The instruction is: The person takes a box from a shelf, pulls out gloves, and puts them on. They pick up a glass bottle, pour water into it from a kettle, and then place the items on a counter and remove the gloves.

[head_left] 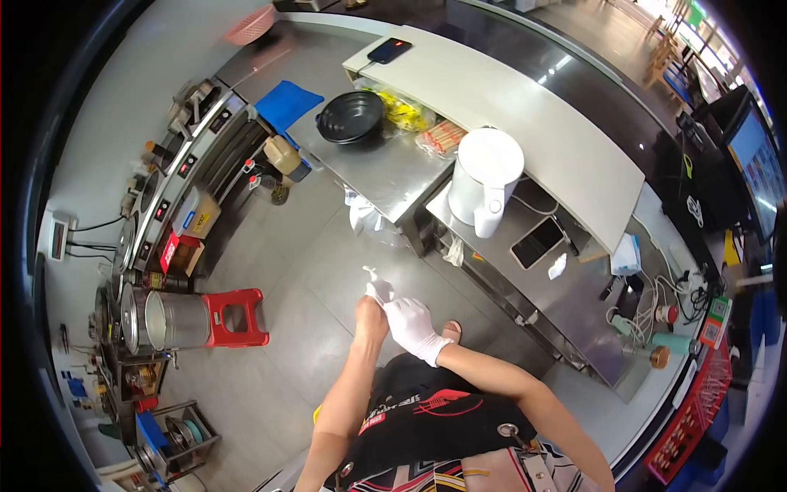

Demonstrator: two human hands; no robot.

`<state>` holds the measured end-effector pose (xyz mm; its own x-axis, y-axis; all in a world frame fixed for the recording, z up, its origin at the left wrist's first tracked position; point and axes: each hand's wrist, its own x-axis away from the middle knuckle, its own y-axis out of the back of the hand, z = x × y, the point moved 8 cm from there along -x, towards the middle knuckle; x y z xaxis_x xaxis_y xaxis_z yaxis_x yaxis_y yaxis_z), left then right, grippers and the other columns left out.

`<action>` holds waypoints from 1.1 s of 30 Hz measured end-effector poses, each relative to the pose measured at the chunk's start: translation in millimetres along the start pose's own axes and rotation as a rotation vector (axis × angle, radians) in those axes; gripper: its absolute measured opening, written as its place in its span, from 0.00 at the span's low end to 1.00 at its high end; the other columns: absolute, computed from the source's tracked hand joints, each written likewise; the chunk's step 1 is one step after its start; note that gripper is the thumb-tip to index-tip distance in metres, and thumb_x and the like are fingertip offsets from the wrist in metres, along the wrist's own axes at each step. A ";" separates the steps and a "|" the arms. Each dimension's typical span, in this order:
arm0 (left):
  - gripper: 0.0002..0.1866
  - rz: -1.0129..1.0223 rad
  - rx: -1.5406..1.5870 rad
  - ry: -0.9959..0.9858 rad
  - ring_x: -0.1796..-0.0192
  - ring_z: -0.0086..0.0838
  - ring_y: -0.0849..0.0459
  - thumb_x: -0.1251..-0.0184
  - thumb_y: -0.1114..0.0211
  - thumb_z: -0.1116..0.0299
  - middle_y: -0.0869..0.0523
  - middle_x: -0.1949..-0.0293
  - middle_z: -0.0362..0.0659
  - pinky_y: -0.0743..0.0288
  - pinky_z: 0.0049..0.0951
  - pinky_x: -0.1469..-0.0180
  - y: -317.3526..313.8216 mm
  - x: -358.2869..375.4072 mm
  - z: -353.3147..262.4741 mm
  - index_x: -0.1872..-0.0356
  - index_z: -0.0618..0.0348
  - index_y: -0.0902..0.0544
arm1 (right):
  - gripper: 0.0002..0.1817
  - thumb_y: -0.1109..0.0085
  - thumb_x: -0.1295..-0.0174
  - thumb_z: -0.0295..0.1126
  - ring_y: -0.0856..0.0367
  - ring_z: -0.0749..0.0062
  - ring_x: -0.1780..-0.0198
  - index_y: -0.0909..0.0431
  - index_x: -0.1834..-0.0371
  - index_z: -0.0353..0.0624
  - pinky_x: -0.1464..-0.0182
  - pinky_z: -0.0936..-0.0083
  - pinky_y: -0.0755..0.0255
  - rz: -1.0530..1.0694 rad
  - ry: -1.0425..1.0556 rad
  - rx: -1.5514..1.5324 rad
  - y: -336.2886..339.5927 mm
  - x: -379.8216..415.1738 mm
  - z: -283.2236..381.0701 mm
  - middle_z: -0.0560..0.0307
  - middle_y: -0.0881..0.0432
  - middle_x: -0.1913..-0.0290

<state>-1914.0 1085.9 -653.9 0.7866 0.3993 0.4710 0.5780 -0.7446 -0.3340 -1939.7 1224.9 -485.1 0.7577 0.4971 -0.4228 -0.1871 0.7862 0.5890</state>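
Observation:
My right hand (412, 325) wears a white disposable glove and grips a second white glove (376, 287) at the fingertips of my left hand (370, 316). My left hand is bare at the wrist and palm, its fingers hidden inside or behind that loose glove. Both hands meet in front of my chest, above the grey tiled floor. A black apron with a red logo (438, 406) covers my front below the hands.
A steel counter (385, 168) ahead holds a black bowl (350, 116), a white kettle (485, 180) and a phone (537, 243). A white upper ledge (525, 107) runs behind it. Left: a red stool (236, 317), a steel pot (176, 320), a cooking range (176, 176).

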 end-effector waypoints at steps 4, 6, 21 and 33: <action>0.15 0.302 -0.621 -0.130 0.45 0.40 0.21 0.26 0.54 0.71 0.21 0.45 0.50 0.27 0.39 0.43 -38.9 21.8 2.3 0.45 0.63 0.26 | 0.05 0.42 0.41 0.29 0.20 0.48 0.63 0.23 0.65 0.41 0.61 0.60 0.27 0.082 -0.419 -0.149 -18.1 7.8 -51.4 0.46 0.20 0.67; 0.20 0.074 0.452 0.276 0.37 0.46 0.28 0.30 0.60 0.77 0.26 0.40 0.55 0.32 0.46 0.34 -39.9 14.9 28.4 0.39 0.69 0.33 | 0.07 0.42 0.37 0.31 0.18 0.57 0.66 0.19 0.63 0.39 0.62 0.68 0.26 0.190 -0.671 -0.316 -27.5 19.3 -73.2 0.52 0.17 0.69; 0.11 0.123 -0.074 0.115 0.53 0.40 0.17 0.41 0.48 0.87 0.16 0.57 0.54 0.23 0.38 0.48 -71.3 -5.8 -11.3 0.60 0.77 0.20 | 0.04 0.42 0.37 0.27 0.25 0.80 0.68 0.20 0.64 0.38 0.66 0.78 0.30 0.144 -0.429 -0.601 6.7 -27.6 -65.1 0.60 0.22 0.69; 0.23 -0.059 0.136 -0.065 0.65 0.23 0.18 0.28 0.41 0.54 0.16 0.61 0.41 0.24 0.24 0.67 -99.4 9.5 -127.5 0.48 0.67 0.21 | 0.04 0.43 0.40 0.24 0.27 0.75 0.71 0.27 0.72 0.38 0.66 0.75 0.32 0.204 -0.306 -0.762 -16.9 -64.0 -11.4 0.60 0.27 0.75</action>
<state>-1991.6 1095.5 -512.1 0.7600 0.4777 0.4408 0.6446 -0.6410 -0.4167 -1992.2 1184.0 -475.8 0.7787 0.6211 -0.0887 -0.6258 0.7790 -0.0385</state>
